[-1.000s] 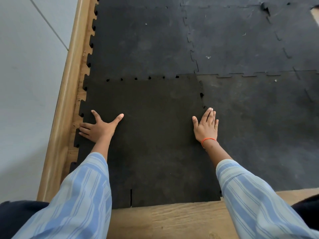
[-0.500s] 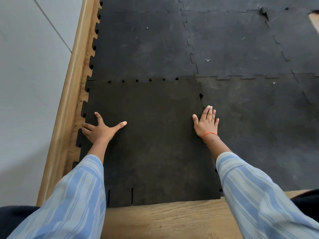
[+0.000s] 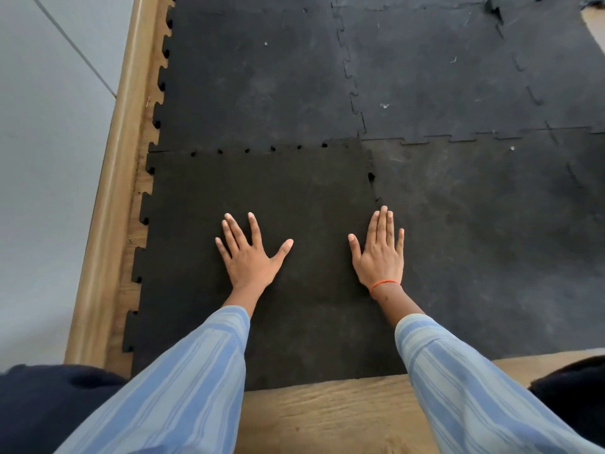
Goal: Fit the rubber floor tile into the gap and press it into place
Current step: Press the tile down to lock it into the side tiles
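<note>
A dark rubber floor tile with jigsaw edges lies flat in the near-left corner of the mat floor. Its far edge meets the neighbouring tile, with small holes showing along that seam. Its right edge runs along another tile. My left hand rests palm down near the tile's middle, fingers spread. My right hand, with an orange band at the wrist, lies flat over the tile's right seam, fingers together. Neither hand holds anything.
A wooden skirting board and a grey wall run along the left. Bare wood floor shows at the near edge and in a thin strip left of the tile. More interlocked tiles stretch away ahead.
My left hand has moved from the tile's left edge to near its middle and now points forward. My right hand has stayed on the right seam.
</note>
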`<action>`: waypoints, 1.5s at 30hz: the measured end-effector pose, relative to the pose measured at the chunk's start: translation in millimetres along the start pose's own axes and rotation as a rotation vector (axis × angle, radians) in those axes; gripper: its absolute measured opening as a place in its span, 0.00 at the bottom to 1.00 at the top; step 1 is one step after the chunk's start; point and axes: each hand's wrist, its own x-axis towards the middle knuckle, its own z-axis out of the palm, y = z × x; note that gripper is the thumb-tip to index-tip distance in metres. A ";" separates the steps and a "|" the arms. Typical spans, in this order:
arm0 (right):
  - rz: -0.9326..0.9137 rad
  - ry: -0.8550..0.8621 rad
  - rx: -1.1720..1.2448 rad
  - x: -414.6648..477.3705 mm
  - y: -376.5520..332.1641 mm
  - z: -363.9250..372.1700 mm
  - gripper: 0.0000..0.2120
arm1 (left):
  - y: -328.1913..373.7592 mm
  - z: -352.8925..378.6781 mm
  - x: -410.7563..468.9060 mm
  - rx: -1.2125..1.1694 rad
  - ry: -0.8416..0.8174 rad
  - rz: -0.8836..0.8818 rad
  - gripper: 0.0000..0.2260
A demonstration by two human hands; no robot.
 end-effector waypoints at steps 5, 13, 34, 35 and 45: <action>0.004 0.000 0.054 5.0 0.0 -0.5 0.38 | 2.2 2.7 -0.9 0.016 0.023 -0.006 0.46; -0.020 -0.031 0.115 39.0 4.0 -10.9 0.41 | 4.6 -1.7 0.6 0.018 -0.006 -0.010 0.46; 0.081 -0.028 0.096 66.5 3.4 -8.7 0.47 | 7.3 -7.9 4.7 0.003 -0.107 -0.017 0.46; 0.077 -0.024 0.094 66.7 2.3 -9.2 0.48 | 7.3 -8.5 5.7 0.005 -0.109 -0.016 0.46; 0.009 -0.182 -0.033 46.4 10.7 -21.8 0.47 | 8.0 -16.0 6.4 0.001 -0.166 -0.009 0.47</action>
